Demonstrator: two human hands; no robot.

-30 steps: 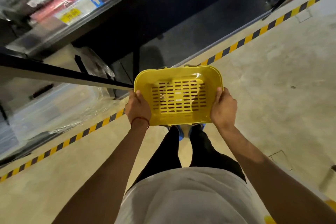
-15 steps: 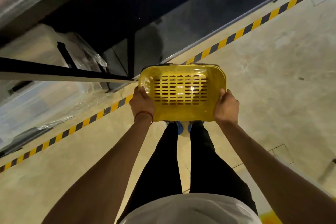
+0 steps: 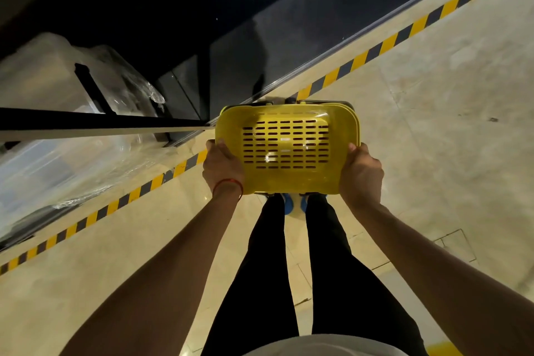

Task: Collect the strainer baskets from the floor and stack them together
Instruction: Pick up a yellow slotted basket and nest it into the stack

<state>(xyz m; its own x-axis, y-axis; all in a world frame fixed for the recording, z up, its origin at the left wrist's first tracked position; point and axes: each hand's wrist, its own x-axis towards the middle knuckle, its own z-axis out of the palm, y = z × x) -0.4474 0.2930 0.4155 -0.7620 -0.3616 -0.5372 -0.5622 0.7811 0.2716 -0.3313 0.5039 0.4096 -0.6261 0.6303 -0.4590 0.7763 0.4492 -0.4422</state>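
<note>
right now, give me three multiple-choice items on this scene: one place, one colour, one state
1. Where is the basket? A on the floor; B held over the shoes; C on a shelf.
2. The floor tape stripes are? A red and white; B yellow and black; C plain blue.
3. The basket is gripped by? A no hand; B one hand; C both hands.
Answers: B, blue shoes show under its near edge; B, those colours alternate along it; C, left hand and right hand hold its short sides.
</note>
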